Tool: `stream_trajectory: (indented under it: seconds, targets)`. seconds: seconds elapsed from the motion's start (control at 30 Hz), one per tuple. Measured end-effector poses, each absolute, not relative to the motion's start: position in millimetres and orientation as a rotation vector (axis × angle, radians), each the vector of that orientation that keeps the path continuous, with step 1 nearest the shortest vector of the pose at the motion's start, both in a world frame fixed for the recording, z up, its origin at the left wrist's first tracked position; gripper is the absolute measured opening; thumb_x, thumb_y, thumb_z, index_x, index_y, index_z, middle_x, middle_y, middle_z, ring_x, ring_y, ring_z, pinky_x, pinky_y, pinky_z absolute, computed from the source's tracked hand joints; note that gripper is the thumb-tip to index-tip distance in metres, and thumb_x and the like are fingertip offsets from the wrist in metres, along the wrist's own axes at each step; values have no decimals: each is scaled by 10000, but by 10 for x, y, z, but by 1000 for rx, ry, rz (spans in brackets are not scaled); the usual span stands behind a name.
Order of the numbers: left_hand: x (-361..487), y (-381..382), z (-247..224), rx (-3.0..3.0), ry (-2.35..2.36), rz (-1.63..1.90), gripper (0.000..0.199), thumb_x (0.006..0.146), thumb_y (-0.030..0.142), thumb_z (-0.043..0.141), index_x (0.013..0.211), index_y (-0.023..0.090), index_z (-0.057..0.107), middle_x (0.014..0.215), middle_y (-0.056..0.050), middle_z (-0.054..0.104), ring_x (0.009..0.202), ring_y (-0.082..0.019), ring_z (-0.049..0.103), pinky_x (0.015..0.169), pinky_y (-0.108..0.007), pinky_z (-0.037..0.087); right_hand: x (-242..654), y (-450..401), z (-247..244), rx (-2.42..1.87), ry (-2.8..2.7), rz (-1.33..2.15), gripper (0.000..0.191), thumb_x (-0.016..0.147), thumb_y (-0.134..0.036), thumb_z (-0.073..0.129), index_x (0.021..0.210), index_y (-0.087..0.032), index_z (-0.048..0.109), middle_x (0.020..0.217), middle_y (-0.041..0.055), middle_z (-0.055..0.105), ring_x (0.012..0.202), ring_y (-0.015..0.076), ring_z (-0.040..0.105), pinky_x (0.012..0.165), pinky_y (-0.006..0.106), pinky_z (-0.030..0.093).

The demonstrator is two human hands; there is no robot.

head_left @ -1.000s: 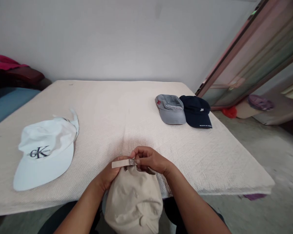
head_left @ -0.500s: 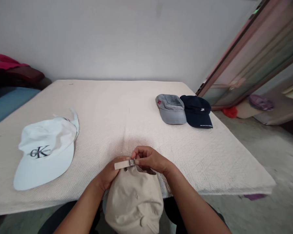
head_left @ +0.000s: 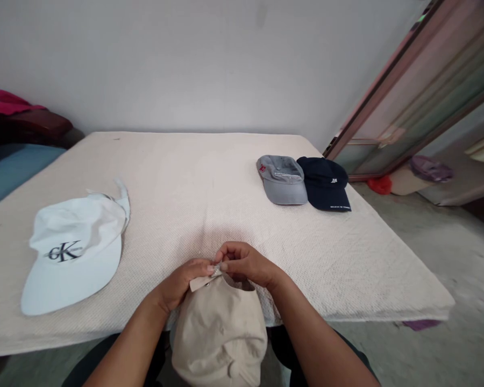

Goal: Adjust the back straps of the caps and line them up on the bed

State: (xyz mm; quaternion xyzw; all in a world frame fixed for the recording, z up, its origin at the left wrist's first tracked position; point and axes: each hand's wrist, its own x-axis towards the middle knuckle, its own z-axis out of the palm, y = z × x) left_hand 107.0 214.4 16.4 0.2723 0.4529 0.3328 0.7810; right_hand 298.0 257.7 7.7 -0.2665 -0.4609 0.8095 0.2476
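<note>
A beige baseball cap is held at the table's near edge, its back opening facing away from me. My left hand is closed on the left side of that opening, with the thumb now on the strap's metal buckle. The strap's loose end sticks out to the left below the thumb. My right hand pinches the strap just right of the buckle. The cap's brim is mostly hidden beneath the crown.
On the left of the covered table lies a white cap with black lettering. Toward the back right, a grey cap overlaps a navy cap. A wall rises behind; a framed glass door stands right.
My left thumb has come over the top onto the buckle, partly covering it. The strap's loose end has tilted downward. The right hand has hardly moved, and the other caps lie as before.
</note>
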Motion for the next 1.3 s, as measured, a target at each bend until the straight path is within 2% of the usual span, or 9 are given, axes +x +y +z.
stream_trajectory:
  seconds: [0.17, 0.3, 0.43, 0.6, 0.77, 1.0, 1.13, 1.23, 1.3]
  targets:
    - [1074, 2148, 233, 483, 853, 844, 142, 701, 218, 680, 776, 109, 731, 696, -79, 705, 621, -180, 621, 657, -278, 465, 3001, 2562, 98, -698, -1104, 2195, 199, 774, -310, 695, 893, -173, 612, 632, -34, 558, 507, 66, 457, 465, 191, 320]
    - [985, 2204, 361, 155, 956, 972, 257, 722, 383, 638, 735, 145, 736, 671, -77, 715, 659, -231, 662, 686, -335, 517, 3037, 2530, 130, -758, -1086, 2250, 279, 762, -409, 699, 910, -177, 651, 790, 12, 614, 673, 106, 542, 617, 229, 415]
    - [987, 2226, 430, 176, 993, 907, 362, 757, 498, 586, 798, 175, 744, 696, -79, 727, 753, -284, 686, 693, -367, 529, 3080, 2561, 137, -796, -965, 2234, 297, 675, -348, 777, 879, -170, 652, 793, 7, 619, 670, 111, 545, 627, 235, 424]
    - [1104, 2131, 403, 510, 969, 868, 185, 752, 321, 674, 889, 217, 741, 763, -64, 750, 887, -286, 663, 720, -341, 509, 3175, 2712, 201, -849, -709, 1927, 312, 625, -319, 811, 803, -173, 600, 731, -4, 627, 616, 109, 553, 587, 229, 440]
    - [1152, 2101, 370, 563, 988, 823, 187, 692, 242, 727, 868, 180, 741, 782, -85, 755, 896, -292, 672, 718, -333, 509, 3226, 2802, 225, -882, -538, 1730, 327, 597, -295, 827, 779, -188, 577, 688, -37, 622, 575, 101, 546, 570, 218, 442]
    - [763, 2393, 256, 218, 972, 1191, 130, 707, 312, 664, 687, 202, 732, 580, -22, 721, 611, -220, 690, 659, -301, 555, 3127, 2719, 120, -765, -676, 1954, 298, 754, -431, 707, 813, -147, 640, 776, 27, 658, 704, 136, 599, 679, 249, 470]
    - [528, 2526, 223, 252, 947, 1501, 203, 760, 294, 599, 905, 276, 740, 706, 24, 765, 770, -211, 715, 792, -286, 550, 3166, 2607, 84, -654, -872, 2140, 370, 803, -465, 653, 965, -133, 638, 967, 99, 671, 867, 188, 634, 822, 333, 475]
    - [490, 2579, 266, 143, 896, 1672, 330, 833, 197, 494, 1084, 274, 693, 772, 30, 775, 783, -176, 716, 830, -257, 539, 3211, 2554, 57, -623, -1007, 2248, 413, 759, -400, 718, 1055, -139, 597, 938, 98, 674, 785, 179, 659, 652, 269, 495]
    - [523, 2598, 295, 24, 874, 1740, 398, 847, 121, 418, 1137, 223, 671, 779, 0, 776, 731, -164, 718, 835, -263, 541, 3206, 2546, 42, -649, -1028, 2270, 386, 753, -354, 731, 1038, -142, 581, 832, 71, 673, 648, 145, 655, 492, 195, 427]
